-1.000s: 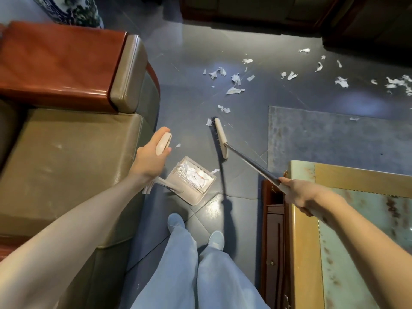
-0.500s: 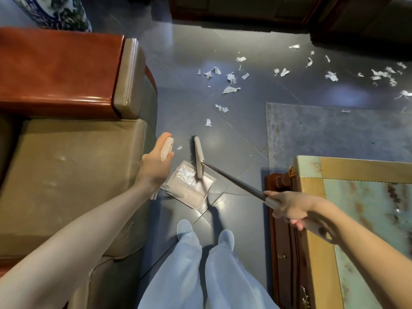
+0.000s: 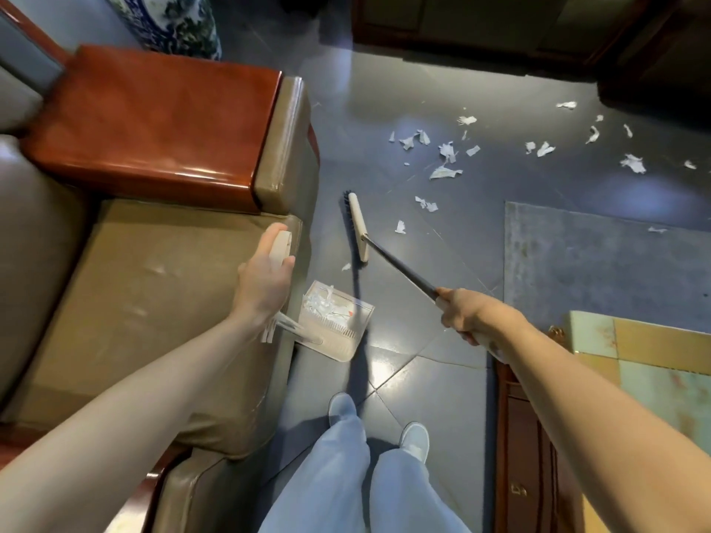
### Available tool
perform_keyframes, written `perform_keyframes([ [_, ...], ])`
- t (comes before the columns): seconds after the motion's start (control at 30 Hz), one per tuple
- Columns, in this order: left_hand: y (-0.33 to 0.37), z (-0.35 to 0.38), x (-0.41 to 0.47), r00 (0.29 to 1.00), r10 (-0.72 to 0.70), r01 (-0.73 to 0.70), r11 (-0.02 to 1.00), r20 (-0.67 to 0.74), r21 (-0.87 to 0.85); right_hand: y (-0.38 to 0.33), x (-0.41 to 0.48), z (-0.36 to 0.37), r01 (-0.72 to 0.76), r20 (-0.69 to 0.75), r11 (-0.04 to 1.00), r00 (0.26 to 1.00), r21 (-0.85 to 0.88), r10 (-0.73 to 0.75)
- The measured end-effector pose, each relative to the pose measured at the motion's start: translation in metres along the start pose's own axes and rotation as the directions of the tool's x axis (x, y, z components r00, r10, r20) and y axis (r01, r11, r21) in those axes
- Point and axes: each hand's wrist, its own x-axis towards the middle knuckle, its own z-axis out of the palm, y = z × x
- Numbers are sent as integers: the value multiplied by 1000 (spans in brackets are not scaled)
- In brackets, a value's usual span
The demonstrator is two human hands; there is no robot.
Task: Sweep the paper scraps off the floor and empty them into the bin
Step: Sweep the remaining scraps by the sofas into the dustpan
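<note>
Many scraps (image 3: 445, 172) loose on the floor (image 3: 423, 340), some in the pan (image 3: 338, 325); left hand (image 3: 265, 280) gripping pan handle, right hand (image 3: 467, 313) clenched round broom (image 3: 358, 228); mid-sweep; next, probably, drag nearest scrap into pan; bin unseen.

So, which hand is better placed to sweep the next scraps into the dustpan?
Right. The right hand grips the broom, whose head is close to the nearest scraps; the left hand only holds the dustpan by its handle.
</note>
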Motion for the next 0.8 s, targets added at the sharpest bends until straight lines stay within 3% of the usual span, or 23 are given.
perform_keyframes([
  [0.1, 11, -1, 13, 1000, 23, -23, 999, -19, -27, -8, 6, 7, -6, 69, 1000, 998, -30, 8],
  [0.27, 26, 9, 28, 1000, 17, -16, 999, 17, -30, 16, -10, -9, -74, 290, 993, 956, 95, 44],
  [0.33, 30, 13, 33, 999, 22, -21, 999, 25, -30, 31, -17, -18, -85, 303, 994, 951, 66, 61],
  [0.47, 45, 21, 45, 995, 64, -64, 998, 73, -10, 58, -24, -33, -98, 191, 992, 978, 74, 82],
  [0.63, 81, 46, 80, 992, 112, -113, 994, 51, 2, 82, -7, -97, -39, 43, 979, 999, 201, 31],
  [0.8, 122, 81, 140, 990, 129, -131, 991, 55, 31, 94, 50, -185, -75, -148, 992, 985, 101, 90],
])
